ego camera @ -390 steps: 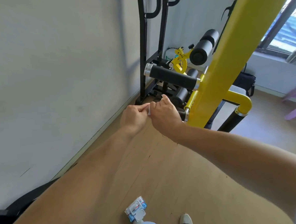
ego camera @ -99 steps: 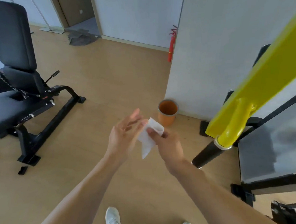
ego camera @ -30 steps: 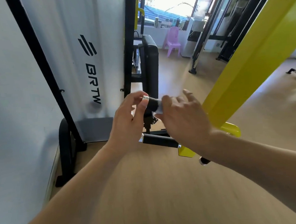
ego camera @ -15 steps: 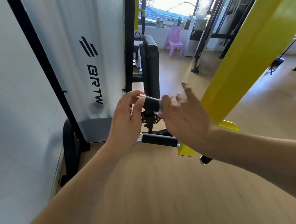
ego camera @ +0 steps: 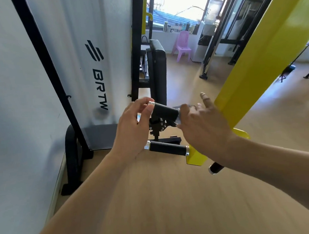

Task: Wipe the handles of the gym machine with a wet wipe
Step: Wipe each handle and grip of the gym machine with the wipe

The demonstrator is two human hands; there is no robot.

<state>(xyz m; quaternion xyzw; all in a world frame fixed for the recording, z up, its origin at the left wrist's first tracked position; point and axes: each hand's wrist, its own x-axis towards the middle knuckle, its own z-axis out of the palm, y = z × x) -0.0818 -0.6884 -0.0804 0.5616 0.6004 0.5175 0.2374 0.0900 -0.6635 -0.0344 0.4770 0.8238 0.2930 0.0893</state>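
The upper black handle (ego camera: 165, 110) of the gym machine juts left from the yellow beam (ego camera: 255, 67), ending in a silver cap. My left hand (ego camera: 133, 130) pinches that cap between thumb and fingertips. My right hand (ego camera: 202, 126) wraps the handle's right part, index finger raised. Only a pale sliver of the wet wipe (ego camera: 178, 115) shows under its thumb, pressed to the grip. A second black handle (ego camera: 167, 148) sits lower, free of both hands. The tip of a third handle (ego camera: 215, 168) pokes out below my right wrist.
A white cover panel (ego camera: 97, 66) marked BRTW in a black frame stands close on the left, against the wall. A black back pad (ego camera: 159, 72) is behind the handles. A purple chair (ego camera: 182, 45) and other black machine frames stand far back on the wooden floor.
My right hand has slid to the right along the upper handle, baring more black grip. My left hand stays on the silver cap.
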